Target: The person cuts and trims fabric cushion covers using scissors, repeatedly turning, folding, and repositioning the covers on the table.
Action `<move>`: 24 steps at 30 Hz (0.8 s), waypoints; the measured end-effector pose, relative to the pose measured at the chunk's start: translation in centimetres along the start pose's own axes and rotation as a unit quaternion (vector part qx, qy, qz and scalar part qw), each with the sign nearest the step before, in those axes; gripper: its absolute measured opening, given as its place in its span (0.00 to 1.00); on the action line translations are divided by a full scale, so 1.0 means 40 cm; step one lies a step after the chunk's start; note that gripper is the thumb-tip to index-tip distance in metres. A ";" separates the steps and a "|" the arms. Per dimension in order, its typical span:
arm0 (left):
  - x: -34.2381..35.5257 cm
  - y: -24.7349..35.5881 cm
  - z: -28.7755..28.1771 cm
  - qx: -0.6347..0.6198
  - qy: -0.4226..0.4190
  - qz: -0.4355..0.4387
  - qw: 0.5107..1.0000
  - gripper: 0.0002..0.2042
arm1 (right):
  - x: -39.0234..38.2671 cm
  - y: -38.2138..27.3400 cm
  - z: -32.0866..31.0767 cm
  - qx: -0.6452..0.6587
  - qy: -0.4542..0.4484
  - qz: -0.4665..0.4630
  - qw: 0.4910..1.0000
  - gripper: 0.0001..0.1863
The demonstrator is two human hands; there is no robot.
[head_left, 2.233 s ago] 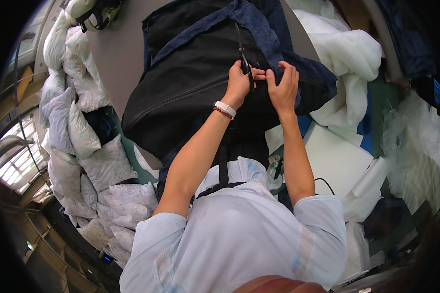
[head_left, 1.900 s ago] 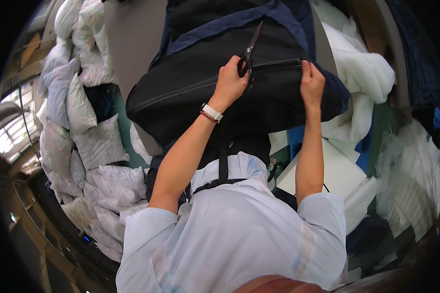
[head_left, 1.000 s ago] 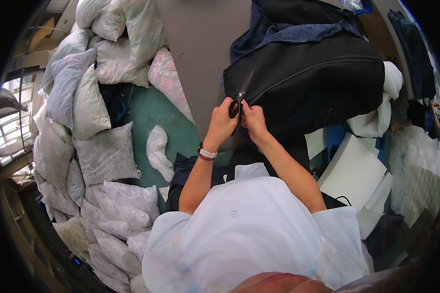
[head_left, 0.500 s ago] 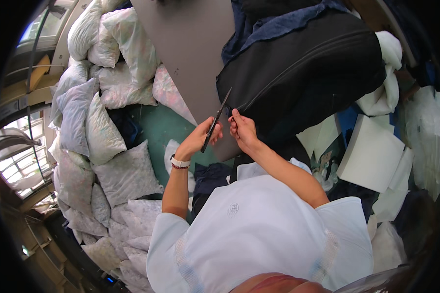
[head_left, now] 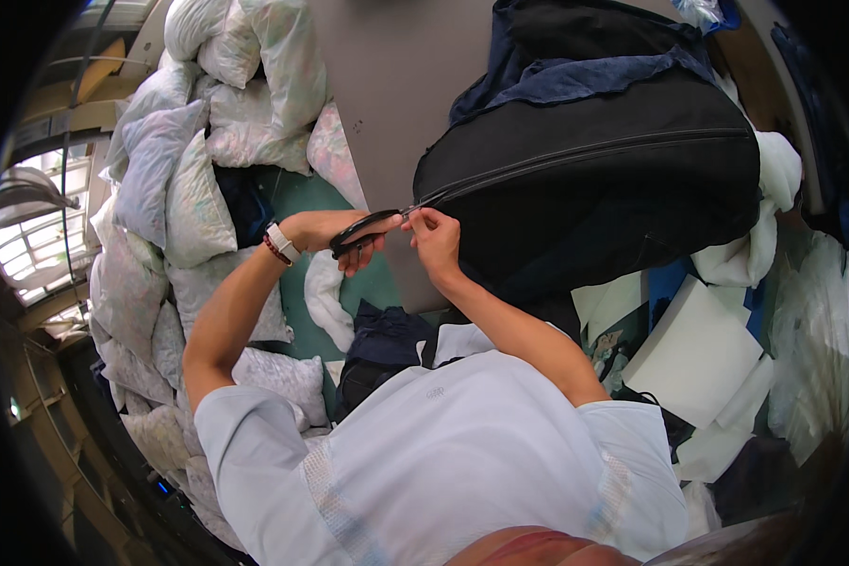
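My left hand (head_left: 357,243) grips black-handled scissors (head_left: 368,226), turned flatter, with their blades pointing up-right to the left end of a zip (head_left: 575,149) on black fabric (head_left: 594,203). My right hand (head_left: 434,241) is pinched at that same end, just right of the scissors' pivot, on something small I cannot make out. The black piece, with dark blue cloth (head_left: 575,75) folded along its top, lies over the right part of a grey tabletop (head_left: 377,123).
Stuffed white and pastel bags (head_left: 208,189) are piled at the left over a green floor (head_left: 368,283). White wadding (head_left: 774,170) lies beyond the fabric's right side; white sheets (head_left: 689,349) and clear plastic (head_left: 807,349) are at the lower right. Dark cloth (head_left: 387,335) sits by my front.
The scissors went from upright to slanted toward the upper right as my left wrist swung up and left. My right hand moved from the fabric's right side to the zip's left end.
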State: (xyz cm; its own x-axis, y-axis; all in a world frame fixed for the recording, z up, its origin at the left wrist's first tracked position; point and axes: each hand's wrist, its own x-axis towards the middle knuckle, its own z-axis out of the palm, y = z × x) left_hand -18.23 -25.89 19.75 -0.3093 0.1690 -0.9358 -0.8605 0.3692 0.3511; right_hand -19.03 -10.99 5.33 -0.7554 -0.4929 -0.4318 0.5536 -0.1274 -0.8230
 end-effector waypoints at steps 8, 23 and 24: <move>-0.027 0.011 0.007 -0.047 0.001 -0.102 0.994 0.32 | 0.003 0.007 -0.009 0.004 0.000 0.050 0.999 0.13; 0.023 -0.013 -0.015 -0.063 -0.041 -0.092 0.993 0.26 | -0.019 0.024 0.026 -0.069 0.031 -0.047 0.996 0.13; 0.021 -0.006 -0.019 -0.008 -0.010 -0.050 0.999 0.25 | -0.019 0.018 0.025 -0.064 0.040 -0.048 0.996 0.13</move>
State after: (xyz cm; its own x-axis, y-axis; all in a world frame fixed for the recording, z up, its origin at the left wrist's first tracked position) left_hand -18.60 -26.53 18.87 -0.2135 0.1511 -0.9652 -0.8932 0.3701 0.2555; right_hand -17.72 -11.57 5.44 -0.8308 -0.4134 -0.3727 0.4325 -0.0578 -0.8998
